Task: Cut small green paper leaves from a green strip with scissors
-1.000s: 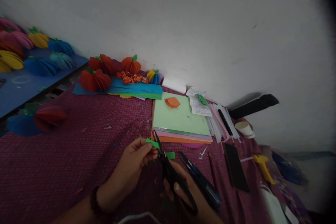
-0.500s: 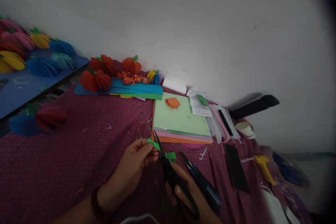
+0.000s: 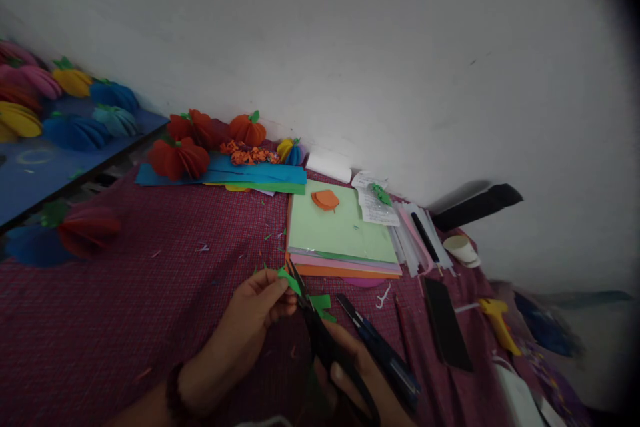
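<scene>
A small green paper strip [image 3: 290,280] is pinched between the thumb and fingers of my left hand [image 3: 265,300]. My right hand [image 3: 357,367] grips black-handled scissors [image 3: 320,333], fingers through the loops. Their blades lie against the green strip, just right of my left fingertips; whether they are cutting through it I cannot tell. More green paper pieces [image 3: 321,303] lie on the cloth behind the blades. A dark blue box cutter [image 3: 383,347] rests right beside my right hand.
A stack of coloured paper [image 3: 345,233] lies ahead, with an orange paper piece [image 3: 325,199] on top. Paper pumpkins [image 3: 179,159] stand at the back left. To the right are a black phone [image 3: 447,323], a yellow glue gun [image 3: 500,325] and a paper cup [image 3: 461,250].
The view has shifted slightly, so things sit a little further left and lower. The scissor blades look closer together on the green strip. Both hands keep their holds.
</scene>
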The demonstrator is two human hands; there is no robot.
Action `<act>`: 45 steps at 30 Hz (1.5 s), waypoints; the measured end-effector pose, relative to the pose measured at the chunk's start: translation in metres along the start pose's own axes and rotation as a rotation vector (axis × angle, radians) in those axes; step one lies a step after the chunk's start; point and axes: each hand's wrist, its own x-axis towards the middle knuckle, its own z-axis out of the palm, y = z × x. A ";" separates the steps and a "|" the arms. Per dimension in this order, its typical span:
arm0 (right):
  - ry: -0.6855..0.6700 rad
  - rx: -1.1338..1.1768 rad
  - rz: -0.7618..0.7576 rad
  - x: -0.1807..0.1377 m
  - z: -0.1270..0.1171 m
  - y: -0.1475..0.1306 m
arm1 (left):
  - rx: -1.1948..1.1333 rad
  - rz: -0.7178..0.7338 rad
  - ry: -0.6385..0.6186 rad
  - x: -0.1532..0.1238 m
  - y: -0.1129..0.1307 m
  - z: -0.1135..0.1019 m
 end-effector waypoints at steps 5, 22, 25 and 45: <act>0.009 0.002 0.003 -0.002 0.001 -0.001 | 0.024 -0.007 0.013 0.000 0.001 0.001; 0.013 -0.056 0.054 -0.010 -0.002 -0.007 | 0.096 -0.021 -0.019 -0.002 0.002 0.001; -0.005 -0.047 0.055 -0.009 -0.003 -0.004 | 0.098 -0.020 -0.019 0.000 0.001 0.000; -0.041 -0.006 -0.027 -0.004 -0.002 0.023 | 0.198 -0.018 -0.090 0.000 -0.011 -0.004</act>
